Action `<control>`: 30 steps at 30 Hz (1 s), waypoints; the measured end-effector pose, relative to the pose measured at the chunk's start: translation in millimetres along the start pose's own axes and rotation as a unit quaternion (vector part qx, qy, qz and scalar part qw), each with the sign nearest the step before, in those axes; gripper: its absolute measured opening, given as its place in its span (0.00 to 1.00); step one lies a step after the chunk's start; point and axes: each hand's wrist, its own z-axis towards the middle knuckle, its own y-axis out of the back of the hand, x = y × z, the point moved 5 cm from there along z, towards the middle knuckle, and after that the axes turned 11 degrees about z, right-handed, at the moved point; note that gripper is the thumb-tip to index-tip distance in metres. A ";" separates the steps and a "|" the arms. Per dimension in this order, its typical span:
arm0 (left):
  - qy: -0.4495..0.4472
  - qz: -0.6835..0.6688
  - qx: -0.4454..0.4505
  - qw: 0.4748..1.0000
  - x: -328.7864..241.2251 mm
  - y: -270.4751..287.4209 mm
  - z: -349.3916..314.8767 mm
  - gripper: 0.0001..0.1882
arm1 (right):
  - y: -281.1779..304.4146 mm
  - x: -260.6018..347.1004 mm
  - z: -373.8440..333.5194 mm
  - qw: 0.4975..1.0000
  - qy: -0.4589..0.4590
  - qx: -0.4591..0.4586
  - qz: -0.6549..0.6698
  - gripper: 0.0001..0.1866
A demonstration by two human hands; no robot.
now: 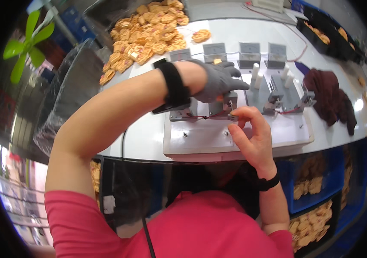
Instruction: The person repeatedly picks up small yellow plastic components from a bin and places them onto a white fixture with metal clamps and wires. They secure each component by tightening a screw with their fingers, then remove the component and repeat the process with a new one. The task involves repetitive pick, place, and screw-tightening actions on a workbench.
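My left hand (220, 79), in a grey glove, reaches over a grey test fixture with its fingers stretched out to the right. A bit of orange shows beneath the palm; what it belongs to is hidden. My bare right hand (254, 135) is at the fixture's near side, thumb and forefinger closing on the end of a small grey metal clamp (231, 107). Red and black wires (205, 117) run along the fixture's front. Behind stand several grey panel meters (249, 51). To the right is a similar fixture with white posts (259, 81) and another clamp (274, 101).
The fixtures stand on a white board (200, 144) on a white table. Tan, flat pieces (149, 36) lie heaped at the back left. A dark red cloth (327, 94) lies right, near a black tray (321, 34). Left are a plastic-lined bin (69, 90) and a green fan (28, 45).
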 end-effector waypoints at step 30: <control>0.504 -0.074 0.074 0.857 334.5 -198.9 -60.9 0.47 | 10.1 -10.3 -19.0 0.982 -0.145 -0.114 -0.026 0.26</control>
